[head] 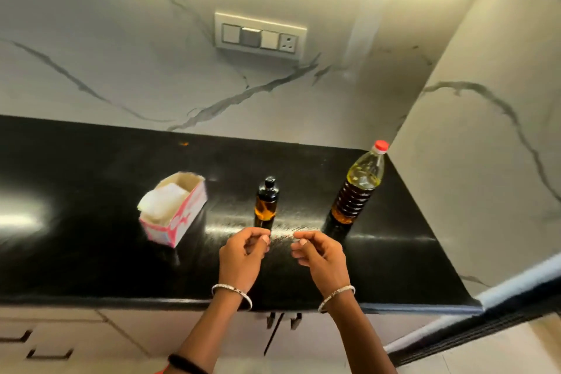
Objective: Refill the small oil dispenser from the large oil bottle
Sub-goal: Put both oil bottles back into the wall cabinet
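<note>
The small oil dispenser (266, 203), amber with a black cap, stands upright on the black counter (91, 252). To its right stands the large oil bottle (358, 188), clear plastic with a red cap, partly filled with yellow oil. My left hand (243, 255) hovers just in front of the dispenser, fingers curled, holding nothing. My right hand (318, 255) hovers beside it, in front of the large bottle, fingers also curled and holding nothing. Both caps are on.
A pink and white carton (179, 215) with white tissue inside sits on the counter to the left. A marble wall with a switch panel (259, 35) rises behind. A side wall (485, 161) closes the counter's right end. Drawers lie below the front edge.
</note>
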